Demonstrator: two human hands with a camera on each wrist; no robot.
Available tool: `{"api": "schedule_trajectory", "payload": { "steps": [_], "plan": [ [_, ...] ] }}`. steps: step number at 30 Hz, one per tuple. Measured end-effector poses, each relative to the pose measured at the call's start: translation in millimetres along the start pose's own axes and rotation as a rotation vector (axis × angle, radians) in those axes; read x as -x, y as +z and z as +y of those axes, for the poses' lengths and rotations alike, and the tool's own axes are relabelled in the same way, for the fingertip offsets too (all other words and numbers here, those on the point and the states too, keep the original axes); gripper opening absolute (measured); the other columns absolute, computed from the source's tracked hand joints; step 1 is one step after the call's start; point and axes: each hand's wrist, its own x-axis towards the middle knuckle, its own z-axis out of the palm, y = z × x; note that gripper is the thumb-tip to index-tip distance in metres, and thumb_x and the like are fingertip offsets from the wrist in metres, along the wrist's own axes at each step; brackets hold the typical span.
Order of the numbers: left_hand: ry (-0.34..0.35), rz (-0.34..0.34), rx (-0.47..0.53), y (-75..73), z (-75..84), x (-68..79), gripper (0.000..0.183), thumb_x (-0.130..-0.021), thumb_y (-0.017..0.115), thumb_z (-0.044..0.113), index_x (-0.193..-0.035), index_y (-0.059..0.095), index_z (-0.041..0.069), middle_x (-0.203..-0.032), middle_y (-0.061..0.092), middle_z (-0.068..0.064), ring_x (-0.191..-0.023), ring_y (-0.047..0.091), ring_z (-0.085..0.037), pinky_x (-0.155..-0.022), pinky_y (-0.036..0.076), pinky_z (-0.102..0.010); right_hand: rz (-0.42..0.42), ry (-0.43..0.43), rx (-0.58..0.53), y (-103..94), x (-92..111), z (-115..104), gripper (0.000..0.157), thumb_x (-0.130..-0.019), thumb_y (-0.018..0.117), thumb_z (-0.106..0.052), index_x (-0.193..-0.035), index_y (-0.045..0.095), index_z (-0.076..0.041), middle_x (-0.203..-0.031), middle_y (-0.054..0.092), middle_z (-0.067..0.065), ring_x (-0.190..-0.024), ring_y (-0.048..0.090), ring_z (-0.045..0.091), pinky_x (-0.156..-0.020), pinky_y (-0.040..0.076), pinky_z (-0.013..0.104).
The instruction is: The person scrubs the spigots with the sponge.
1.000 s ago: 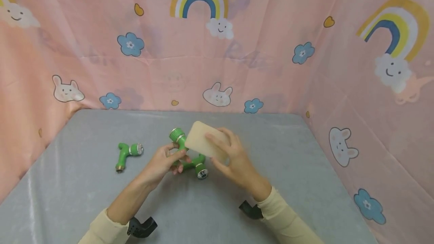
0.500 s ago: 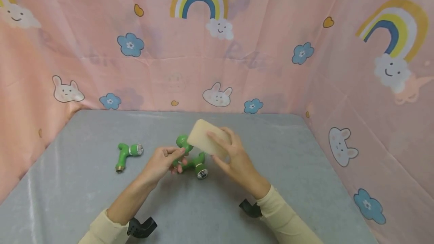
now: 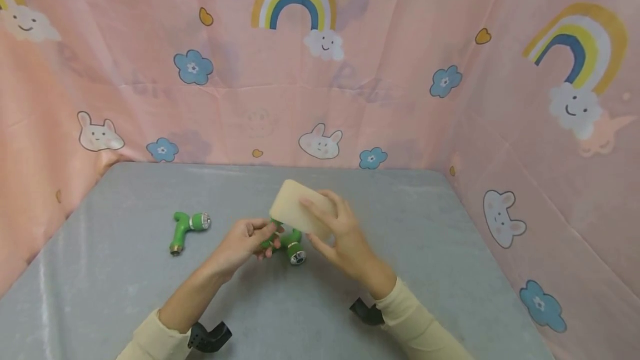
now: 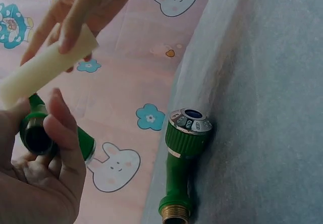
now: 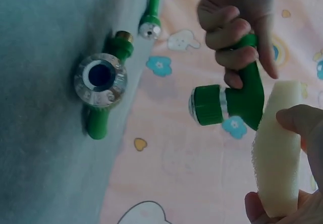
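Observation:
My left hand (image 3: pixel 242 242) grips a green hose nozzle (image 5: pixel 250 95) by its tube end, above the table. In the head view this nozzle is mostly hidden behind the sponge and fingers. My right hand (image 3: pixel 347 240) holds a cream sponge (image 3: pixel 300 207), thumb on one face and fingers on the other. In the right wrist view the sponge's face lies right at the nozzle's bend. A second green nozzle (image 3: pixel 296 251) lies on the table beneath the hands, its silver face turned toward me. Farther left lies a third nozzle (image 3: pixel 183 231) with a brass threaded end.
The grey cloth-covered table (image 3: pixel 420 221) reaches back to a pink printed curtain (image 3: pixel 390 71), which also hangs at both sides. Black curved pieces (image 3: pixel 210 338) stick out from both wrists near the cream sleeves (image 3: pixel 155 338).
The held nozzle has turned in my left hand; its ridged head, visible before at the upper left, is now behind the sponge. The sponge has shifted slightly left. Both nozzles on the table stay put.

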Motion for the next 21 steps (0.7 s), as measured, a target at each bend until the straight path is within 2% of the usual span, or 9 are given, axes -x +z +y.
{"api": "schedule_trajectory", "payload": {
  "steps": [3,6,11,15,18,21],
  "plan": [
    [0.026,-0.031,-0.013,0.1,-0.5,0.7,0.044,-0.105,0.056,0.026,-0.125,0.061,-0.013,-0.08,0.069,0.006,-0.064,0.06,-0.008,-0.058,0.049,-0.021,-0.016,0.023,0.002,3.8,2,-1,0.065,-0.085,0.081,-0.009,-0.144,0.056,-0.02,-0.145,0.045,0.022,-0.127,0.048,0.041,-0.093,0.055,0.053],
    [0.024,-0.034,-0.018,-0.7,-1.0,1.3,0.042,-0.106,0.055,0.023,-0.126,0.062,-0.012,-0.08,0.069,0.004,-0.065,0.061,-0.008,-0.058,0.05,-0.022,-0.014,0.061,-0.004,3.6,2,1,0.067,-0.083,0.082,-0.005,-0.143,0.057,-0.02,-0.144,0.046,0.022,-0.127,0.049,0.042,-0.094,0.055,0.054],
    [-0.013,-0.019,-0.014,-3.2,1.4,1.9,0.039,-0.107,0.052,0.025,-0.119,0.066,-0.009,-0.081,0.068,0.002,-0.065,0.059,-0.008,-0.058,0.05,-0.023,-0.01,0.111,0.0,-1.3,0,8,0.067,-0.082,0.082,-0.004,-0.143,0.058,-0.019,-0.142,0.046,0.024,-0.126,0.05,0.044,-0.091,0.057,0.055],
    [-0.044,-0.001,-0.045,-5.1,3.9,2.2,0.04,-0.107,0.052,0.029,-0.117,0.069,-0.005,-0.086,0.062,0.001,-0.067,0.053,-0.009,-0.06,0.048,-0.025,0.016,0.138,0.003,-6.4,-3,13,0.066,-0.082,0.081,-0.004,-0.143,0.058,-0.017,-0.143,0.045,0.025,-0.125,0.05,0.044,-0.087,0.058,0.054],
    [-0.054,0.002,-0.086,-5.9,4.3,2.7,0.041,-0.106,0.053,0.031,-0.122,0.069,-0.003,-0.089,0.057,-0.003,-0.07,0.046,-0.01,-0.062,0.045,-0.025,0.044,0.137,-0.001,-8.9,-3,13,0.066,-0.082,0.08,-0.004,-0.143,0.058,-0.016,-0.143,0.044,0.025,-0.125,0.049,0.043,-0.085,0.058,0.053],
    [-0.035,-0.012,-0.103,-5.8,3.6,2.6,0.042,-0.106,0.055,0.029,-0.128,0.066,-0.004,-0.091,0.062,-0.003,-0.069,0.046,-0.009,-0.063,0.045,-0.024,0.059,0.091,-0.025,-8.4,-3,8,0.065,-0.082,0.08,-0.005,-0.142,0.058,-0.015,-0.143,0.045,0.025,-0.125,0.049,0.043,-0.087,0.056,0.053]
  ]
}}
